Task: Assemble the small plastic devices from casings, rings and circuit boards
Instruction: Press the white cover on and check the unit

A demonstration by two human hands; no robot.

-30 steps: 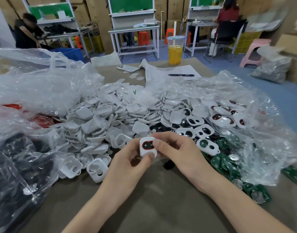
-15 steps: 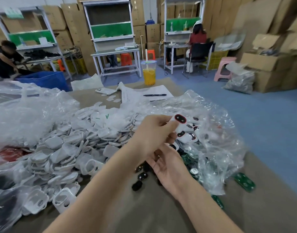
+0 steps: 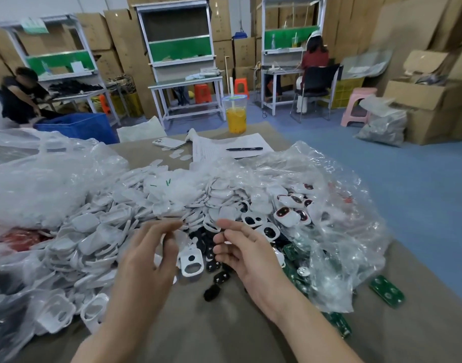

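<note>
Left grip (image 3: 151, 252) blurred, fingers loosely curled, touching or just beside white casing (image 3: 189, 263); cannot tell if grasping. Right grip (image 3: 247, 254) released, fingers relaxed, empty, just right of casing. Casing, 2 holes, lies among black parts (image 3: 211, 292) on table (image 3: 198, 334)

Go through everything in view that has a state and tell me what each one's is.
Left hand: fingers loosely curled, grip unclear.
Right hand: fingers loosely curled, holding nothing.
White front casing: beside the left hand's fingers, no red ring fitted.
Drink cup: upright, lidded, partly full.
Pen: lying flat.
Phone: face down.
</note>
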